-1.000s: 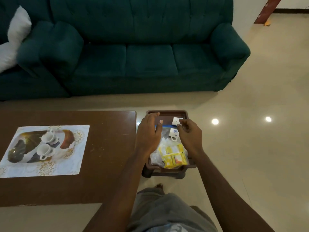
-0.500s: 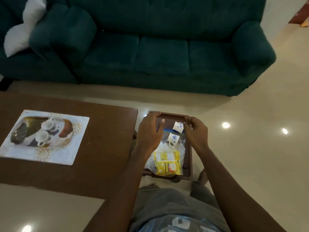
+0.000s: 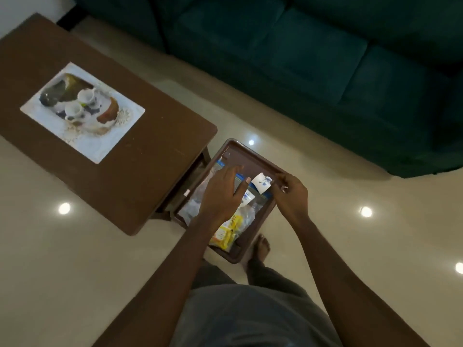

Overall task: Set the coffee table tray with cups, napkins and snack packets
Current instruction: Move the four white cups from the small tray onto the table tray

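Over the brown tray (image 3: 253,156) beside the worktop (image 3: 150,156), the right hand (image 3: 290,196) pinches a small white cup (image 3: 261,182), light but breakable and best gripped by its wall, while the left hand (image 3: 221,194) hovers spread above the slippery snack bag (image 3: 226,231).

Brown tray (image 3: 253,156): far end bare, open from above. Near end filled by clear bag (image 3: 250,211) with yellow packets (image 3: 226,232); both hands over the middle. Table (image 3: 155,156) edge crowds tray's left rim, possibly touching; view blurred. Right side: open floor (image 3: 350,171).
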